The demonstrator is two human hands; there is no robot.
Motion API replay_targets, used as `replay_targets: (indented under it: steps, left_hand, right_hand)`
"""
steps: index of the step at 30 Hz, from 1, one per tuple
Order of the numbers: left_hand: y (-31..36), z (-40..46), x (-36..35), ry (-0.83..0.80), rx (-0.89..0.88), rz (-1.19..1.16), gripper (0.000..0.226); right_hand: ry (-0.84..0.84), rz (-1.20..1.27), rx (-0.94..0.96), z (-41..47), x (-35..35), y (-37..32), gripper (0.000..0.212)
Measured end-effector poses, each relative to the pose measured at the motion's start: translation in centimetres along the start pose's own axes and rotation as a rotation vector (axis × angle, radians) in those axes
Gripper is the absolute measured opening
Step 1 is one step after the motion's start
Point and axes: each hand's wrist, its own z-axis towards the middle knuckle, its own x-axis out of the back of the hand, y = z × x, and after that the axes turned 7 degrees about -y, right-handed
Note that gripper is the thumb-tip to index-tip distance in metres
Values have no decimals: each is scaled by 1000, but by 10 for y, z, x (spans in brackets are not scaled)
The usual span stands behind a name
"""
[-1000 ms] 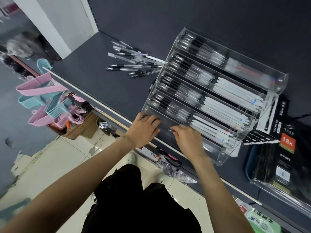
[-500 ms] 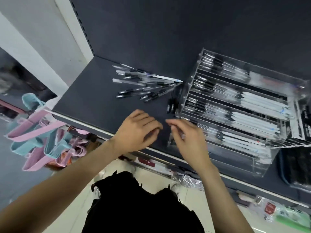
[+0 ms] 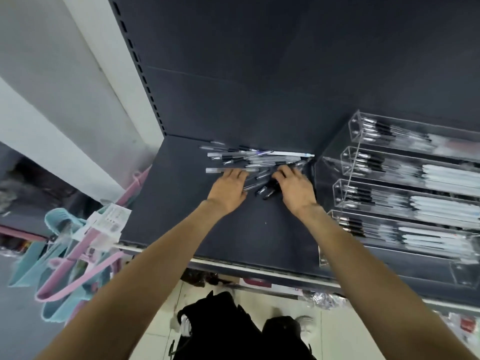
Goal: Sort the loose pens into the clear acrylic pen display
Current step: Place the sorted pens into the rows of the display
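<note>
Reaching with both arms to the far side of the dark shelf (image 3: 233, 229), I have my hands on the heap of loose pens (image 3: 257, 159) that lies against the back panel, just left of the clear acrylic pen display (image 3: 405, 193). My left hand (image 3: 230, 189) rests palm down on the near left part of the heap, fingers fairly straight and spread a little, their tips on the clear barrels; I hold nothing in it. My right hand (image 3: 294, 187) sits on the near right part of the heap, close beside the display's left wall, fingers bent down over several pens. The frame is blurred there, so I cannot tell whether those fingers truly grip a pen or only press on the pile. A few dark-capped pens (image 3: 267, 190) lie between my two hands, slanted toward the near edge. The display stands at the right of the shelf, its stepped tiers already filled with rows of black-capped and white pens. Pink and blue hangers (image 3: 67, 255) hang off the left end of the shelf, below its edge.
</note>
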Motion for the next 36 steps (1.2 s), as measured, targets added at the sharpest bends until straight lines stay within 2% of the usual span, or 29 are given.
replay_targets:
  steps: [4,10,15,18,20,22,24,26,28,29,32,36]
  left_hand:
    - [-5,4,3,-22,9,1,39]
    - [-11,-1,14,-221,99,154,42]
    - [-10,-4,19,-243,83,204,32]
    - [-13,-12,19,-177,85,36,25]
    - [-17,-21,21,-93,128,-331,18]
    - [-13,-35,28,-27,125,-868,11]
    - [-2,-48,37,8,57,-1338,13]
    - [8,-56,43,-3,3,-1578,20]
    - [16,-60,46,-6,1,-1648,20]
    - [19,-62,47,-2,10,-1663,18]
    - [22,-66,49,9,28,-1666,14]
    - [27,-71,48,-39,28,-1535,15]
  right_hand:
    - [-33,-201,49,6,6,1,38]
    - [-92,-484,195,10,14,-3,30]
    - [-133,-494,297,7,23,0,33]
    - [2,-477,249,-4,35,-8,29]
    - [228,-296,143,-16,47,-12,34]
    - [399,86,24,-29,61,-14,24]
    - [417,524,-48,-39,71,-16,17]
    - [299,1006,-51,-44,76,-17,18]
    - [138,1379,-19,-45,76,-17,15]
    - [72,1462,-7,-45,76,-16,15]
    - [-69,1496,17,-47,78,-13,15]
    - [-142,1501,27,-45,83,-11,16]
